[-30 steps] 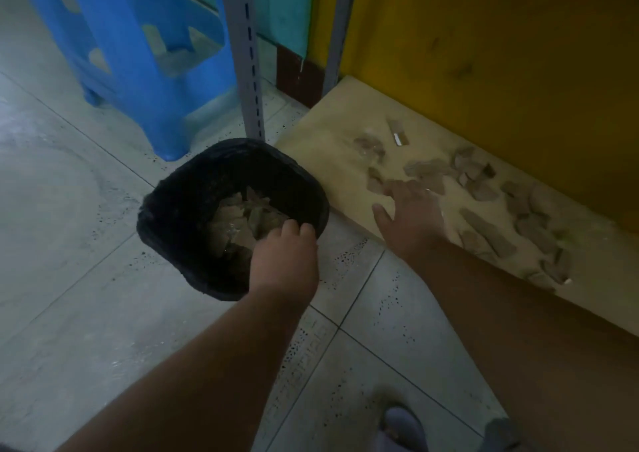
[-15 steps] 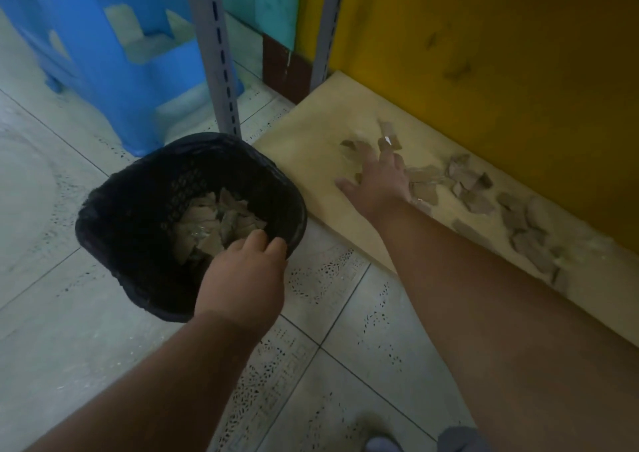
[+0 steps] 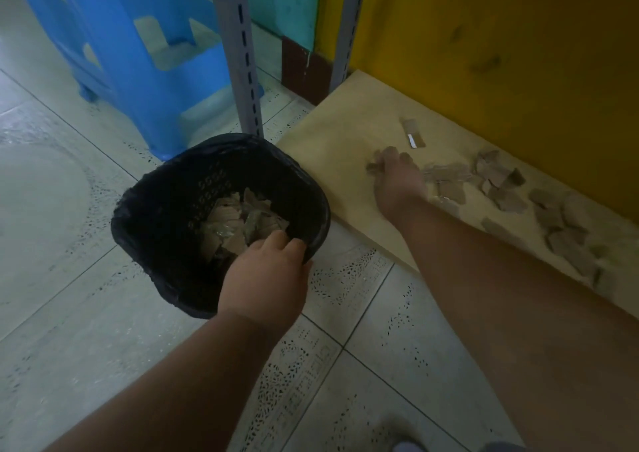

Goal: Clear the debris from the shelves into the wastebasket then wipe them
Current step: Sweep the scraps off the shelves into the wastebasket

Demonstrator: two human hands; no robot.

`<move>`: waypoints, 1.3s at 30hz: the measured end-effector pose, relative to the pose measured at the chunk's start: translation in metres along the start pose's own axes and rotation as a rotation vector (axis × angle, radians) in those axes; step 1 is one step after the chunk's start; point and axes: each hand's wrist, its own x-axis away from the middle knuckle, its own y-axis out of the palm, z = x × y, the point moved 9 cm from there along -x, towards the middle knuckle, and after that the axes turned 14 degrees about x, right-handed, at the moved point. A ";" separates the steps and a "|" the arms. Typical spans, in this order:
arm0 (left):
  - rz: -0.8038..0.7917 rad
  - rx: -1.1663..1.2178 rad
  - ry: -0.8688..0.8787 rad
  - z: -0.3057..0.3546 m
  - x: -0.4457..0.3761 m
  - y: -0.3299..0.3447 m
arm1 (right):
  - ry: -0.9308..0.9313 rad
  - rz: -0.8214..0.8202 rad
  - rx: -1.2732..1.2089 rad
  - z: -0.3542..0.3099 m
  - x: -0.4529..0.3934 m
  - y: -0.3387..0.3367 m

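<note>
In the head view, your left hand (image 3: 264,278) was clamped over the near rim of the wastebasket (image 3: 166,188), which sat on the tiled floor (image 3: 69,278) touching the shelf board (image 3: 332,140), while your right hand (image 3: 394,178) lay curled on that board with its fingers closed around a brown scrap (image 3: 375,165). The remaining debris (image 3: 501,188) looked light, thin and stiff like torn card, best pinched by an edge or raked together. The board appeared smooth and bare at its left end, against a yellow wall (image 3: 484,36), with a blue stool (image 3: 145,54) nearby in dim light.
</note>
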 end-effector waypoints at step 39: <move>-0.161 0.114 0.091 -0.023 0.029 -0.009 | -0.637 -0.292 0.016 -0.199 0.097 -0.046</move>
